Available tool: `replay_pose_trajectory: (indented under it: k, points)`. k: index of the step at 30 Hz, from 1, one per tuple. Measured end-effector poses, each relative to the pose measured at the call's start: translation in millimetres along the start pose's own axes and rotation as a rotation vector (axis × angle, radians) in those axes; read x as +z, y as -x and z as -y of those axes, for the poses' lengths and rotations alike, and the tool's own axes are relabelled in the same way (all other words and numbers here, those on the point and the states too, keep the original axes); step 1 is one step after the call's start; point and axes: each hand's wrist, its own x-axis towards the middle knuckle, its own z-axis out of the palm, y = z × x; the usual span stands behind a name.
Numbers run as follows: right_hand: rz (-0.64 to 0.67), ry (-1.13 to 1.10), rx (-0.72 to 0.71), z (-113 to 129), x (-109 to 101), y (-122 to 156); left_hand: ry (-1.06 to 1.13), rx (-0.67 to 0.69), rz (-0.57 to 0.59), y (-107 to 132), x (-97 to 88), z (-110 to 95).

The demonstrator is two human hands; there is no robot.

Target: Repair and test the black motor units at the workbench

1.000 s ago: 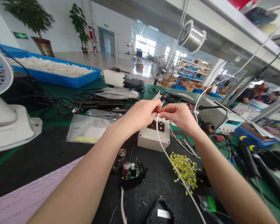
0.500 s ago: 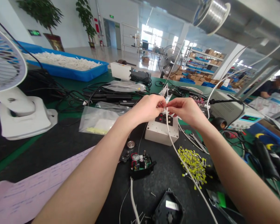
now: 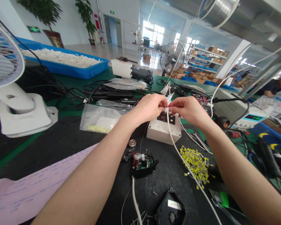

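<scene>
My left hand (image 3: 148, 107) and my right hand (image 3: 187, 110) meet fingertip to fingertip above a white box with red and black terminals (image 3: 164, 128). Both pinch the top end of a white cable (image 3: 178, 153), which hangs down and trails off to the lower right. Below the hands, an open black case with a small circuit board (image 3: 141, 164) lies on the dark mat. A pile of small yellow components (image 3: 195, 164) sits to its right. A black cover (image 3: 170, 211) lies at the near edge.
A white fan (image 3: 11, 90) stands at the left, a blue tray of white pieces (image 3: 61, 64) behind it. Clear plastic bags (image 3: 100, 117), tangled black cables, a pink sheet (image 3: 30, 190), a metered power unit (image 3: 239, 111) and soldering tools (image 3: 269, 159) surround the mat. A solder spool (image 3: 219, 9) hangs overhead.
The view has swung a little to the left and down. Both hands keep pinching the cable end, with only small finger movements.
</scene>
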Motion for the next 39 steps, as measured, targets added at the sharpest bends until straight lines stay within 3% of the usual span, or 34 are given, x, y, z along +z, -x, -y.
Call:
replay_pose_trajectory:
  k: [29,39]
  points:
    - [0.009,-0.013,0.059,3.0,4.3,4.0,-0.074,0.04,-0.008,1.0,2.2,-2.3]
    - [-0.015,0.198,0.027,-2.0,0.5,0.3,-0.08,0.037,-0.012,0.6,3.1,-2.7]
